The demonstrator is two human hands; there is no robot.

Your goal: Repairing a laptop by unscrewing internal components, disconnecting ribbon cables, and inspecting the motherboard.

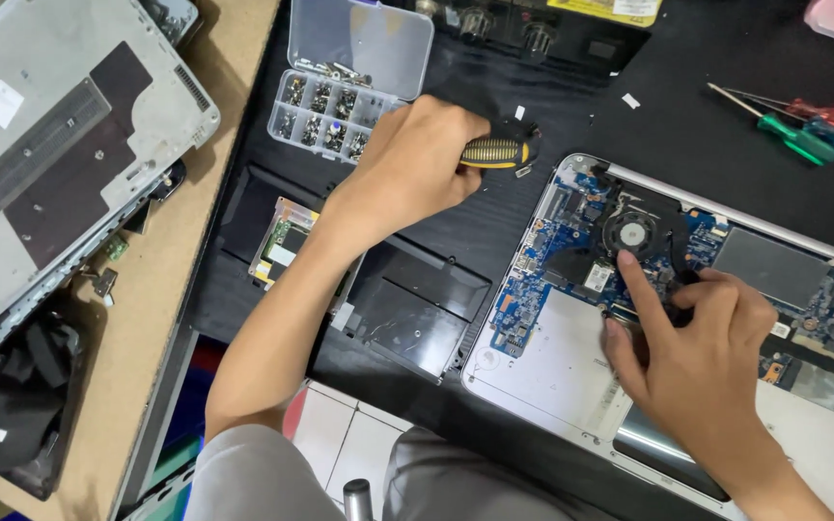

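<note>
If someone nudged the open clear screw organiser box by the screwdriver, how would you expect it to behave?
The clear organiser box looks like thin plastic, so it is probably light and would slide easily on the dark tabletop. Its lid stands open, so a sharp push might spill the small screws from the compartments. The left hand beside it could steady it.

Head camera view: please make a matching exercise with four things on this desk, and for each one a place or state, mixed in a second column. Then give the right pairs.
Column one:
1. yellow and black screwdriver
2. clear screw box
3. green screwdriver
4. round fan

Column two:
A. lies at the far right of the dark desk
B. gripped in the left hand
C. sits inside the opened laptop, near the right hand
D. lid open, small compartments filled

Right pairs: 1-B, 2-D, 3-A, 4-C
</note>
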